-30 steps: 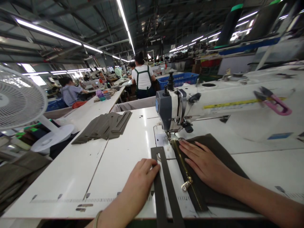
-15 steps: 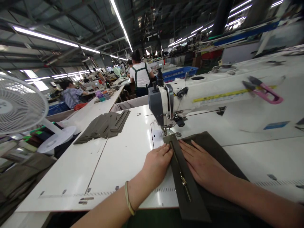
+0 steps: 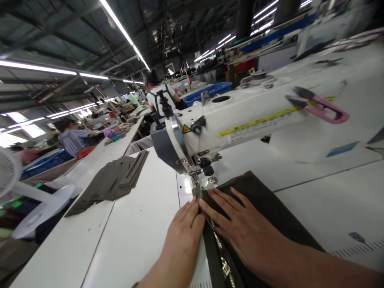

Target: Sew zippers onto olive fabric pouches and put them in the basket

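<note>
A dark olive strip with a brass zipper (image 3: 220, 250) runs from the bottom edge up to the needle and presser foot (image 3: 196, 180) of a white sewing machine (image 3: 255, 114). My left hand (image 3: 183, 238) rests flat along the strip's left side, fingers stretched toward the foot. My right hand (image 3: 244, 228) lies flat with spread fingers on a larger dark olive fabric piece (image 3: 264, 200), its index fingertip beside the zipper just before the foot. The two hands' fingertips nearly meet. The zipper's metal slider shows low in view. The strip's far end is partly hidden under the foot.
Cut olive fabric pieces (image 3: 111, 180) lie stacked on the white table (image 3: 141, 224) at left. Pink-handled thread snips (image 3: 322, 105) rest against the machine arm. A white fan (image 3: 33, 196) stands at far left. Two people (image 3: 160, 94) sit working farther off.
The view has shifted closer and tilted. My left fingers have straightened along the strip, and my right hand has come over its right side. The strip now looks folded along the zipper.
</note>
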{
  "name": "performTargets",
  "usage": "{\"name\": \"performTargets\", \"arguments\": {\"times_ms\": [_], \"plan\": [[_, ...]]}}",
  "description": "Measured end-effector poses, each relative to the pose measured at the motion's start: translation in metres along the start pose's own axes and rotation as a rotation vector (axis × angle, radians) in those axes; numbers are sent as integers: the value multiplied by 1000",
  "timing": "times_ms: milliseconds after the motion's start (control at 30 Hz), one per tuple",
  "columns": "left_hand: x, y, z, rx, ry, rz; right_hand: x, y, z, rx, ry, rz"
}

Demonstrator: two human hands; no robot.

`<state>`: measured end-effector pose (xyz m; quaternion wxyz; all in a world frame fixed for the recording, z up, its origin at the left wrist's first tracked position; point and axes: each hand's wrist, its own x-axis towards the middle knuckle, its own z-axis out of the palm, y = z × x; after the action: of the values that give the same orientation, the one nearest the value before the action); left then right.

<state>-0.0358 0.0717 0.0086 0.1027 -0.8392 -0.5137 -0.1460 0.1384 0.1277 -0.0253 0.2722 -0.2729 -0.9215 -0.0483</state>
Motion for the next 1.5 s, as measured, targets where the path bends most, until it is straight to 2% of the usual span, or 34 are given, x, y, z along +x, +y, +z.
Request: {"name": "performTargets", "arguments": {"times_ms": [233, 333, 433, 567, 700, 1033, 1167, 1300, 1500], "plan": [[2, -8, 1, 92, 65, 120, 2, 2, 0, 152, -76, 79], [3, -10, 0, 88, 52, 121, 3, 4, -4, 225, -113, 82], [3, -11, -1, 98, 29, 107, 4, 5, -8, 275, -96, 92], [2, -13, -2, 108, 23, 118, 5, 6, -15, 327, -25, 14], [2, -14, -3, 110, 13, 111, 4, 7, -19, 376, -72, -83], [6, -11, -6, 147, 3, 148, 3, 5, -18, 388, -96, -69], [7, -10, -4, 152, 17, 159, 3, 5, -16, 371, -25, -48], [6, -6, -2, 140, 0, 135, 3, 5, -11, 269, 140, 112], [-1, 1, 2, -29, 13, -31, -3, 9, -2, 188, 158, 153]]}}
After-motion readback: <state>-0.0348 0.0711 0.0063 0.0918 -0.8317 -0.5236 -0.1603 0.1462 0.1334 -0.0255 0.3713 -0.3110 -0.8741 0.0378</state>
